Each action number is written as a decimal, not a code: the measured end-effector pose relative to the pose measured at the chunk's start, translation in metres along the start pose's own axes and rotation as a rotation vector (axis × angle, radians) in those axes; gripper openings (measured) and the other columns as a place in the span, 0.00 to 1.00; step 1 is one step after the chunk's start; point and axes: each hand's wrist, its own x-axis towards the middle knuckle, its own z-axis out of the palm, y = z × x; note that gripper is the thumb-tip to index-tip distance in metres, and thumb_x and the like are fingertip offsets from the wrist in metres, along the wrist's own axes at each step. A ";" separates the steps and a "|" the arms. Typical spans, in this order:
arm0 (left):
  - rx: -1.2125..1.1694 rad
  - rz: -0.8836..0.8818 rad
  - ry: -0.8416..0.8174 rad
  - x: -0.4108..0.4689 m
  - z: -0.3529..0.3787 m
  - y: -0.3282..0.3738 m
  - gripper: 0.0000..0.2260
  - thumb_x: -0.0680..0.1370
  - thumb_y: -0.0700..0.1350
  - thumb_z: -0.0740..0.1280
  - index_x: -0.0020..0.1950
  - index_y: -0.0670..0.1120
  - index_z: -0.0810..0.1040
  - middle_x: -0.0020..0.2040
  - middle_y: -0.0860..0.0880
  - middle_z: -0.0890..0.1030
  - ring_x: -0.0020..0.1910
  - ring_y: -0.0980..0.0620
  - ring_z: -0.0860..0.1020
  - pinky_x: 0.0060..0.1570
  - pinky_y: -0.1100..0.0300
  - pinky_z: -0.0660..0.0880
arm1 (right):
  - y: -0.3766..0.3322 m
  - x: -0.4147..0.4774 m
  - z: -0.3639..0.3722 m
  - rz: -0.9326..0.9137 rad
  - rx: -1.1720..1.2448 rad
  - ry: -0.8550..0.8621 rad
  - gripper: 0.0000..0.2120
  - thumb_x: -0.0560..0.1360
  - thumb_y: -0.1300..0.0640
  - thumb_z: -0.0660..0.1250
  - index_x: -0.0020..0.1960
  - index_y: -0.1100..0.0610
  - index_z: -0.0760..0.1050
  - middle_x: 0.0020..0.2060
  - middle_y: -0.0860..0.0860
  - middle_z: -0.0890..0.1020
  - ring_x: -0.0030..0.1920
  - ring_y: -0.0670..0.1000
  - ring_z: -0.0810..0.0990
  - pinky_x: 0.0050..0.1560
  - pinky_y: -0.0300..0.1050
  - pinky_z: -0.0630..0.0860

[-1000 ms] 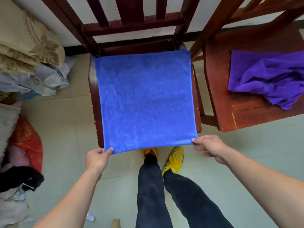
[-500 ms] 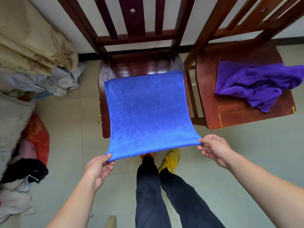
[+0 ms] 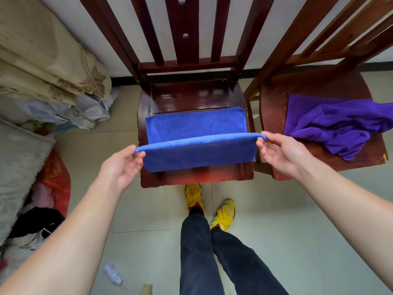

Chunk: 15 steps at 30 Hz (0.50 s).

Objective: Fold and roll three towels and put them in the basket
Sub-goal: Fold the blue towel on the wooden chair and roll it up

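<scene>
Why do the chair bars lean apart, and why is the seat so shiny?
Head view: the wide-angle lens splays the bars outward toward the edges. Head view: room light glares in pale patches on the glossy seat behind the blue towel. Head view: the bedding at the left edge looks a little blurred.

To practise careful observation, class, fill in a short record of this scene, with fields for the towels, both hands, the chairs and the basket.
Blue towel: far part flat on the middle chair's seat, near edge raised above it
Left hand: pinches the raised edge's left corner
Right hand: pinches its right corner
Purple towel: crumpled, unfolded, on the right chair
Basket: not in view
</scene>
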 end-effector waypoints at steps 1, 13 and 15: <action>-0.008 -0.007 -0.006 0.011 0.009 0.008 0.04 0.80 0.38 0.62 0.46 0.41 0.74 0.38 0.45 0.80 0.29 0.55 0.82 0.28 0.67 0.77 | -0.005 0.009 0.007 0.000 0.012 -0.006 0.06 0.78 0.62 0.62 0.49 0.59 0.78 0.38 0.54 0.84 0.37 0.48 0.84 0.32 0.37 0.78; 0.138 -0.105 0.029 0.114 0.082 0.038 0.07 0.81 0.39 0.59 0.45 0.42 0.73 0.45 0.46 0.75 0.43 0.51 0.79 0.40 0.65 0.77 | -0.032 0.108 0.067 0.022 -0.024 0.098 0.06 0.79 0.59 0.60 0.46 0.58 0.74 0.48 0.54 0.82 0.47 0.49 0.82 0.32 0.38 0.77; 0.161 -0.102 0.044 0.123 0.086 0.038 0.05 0.81 0.41 0.59 0.52 0.42 0.73 0.50 0.44 0.75 0.50 0.49 0.78 0.49 0.61 0.77 | -0.033 0.119 0.071 0.013 -0.029 0.120 0.04 0.79 0.58 0.60 0.48 0.56 0.73 0.54 0.54 0.80 0.53 0.50 0.81 0.36 0.39 0.77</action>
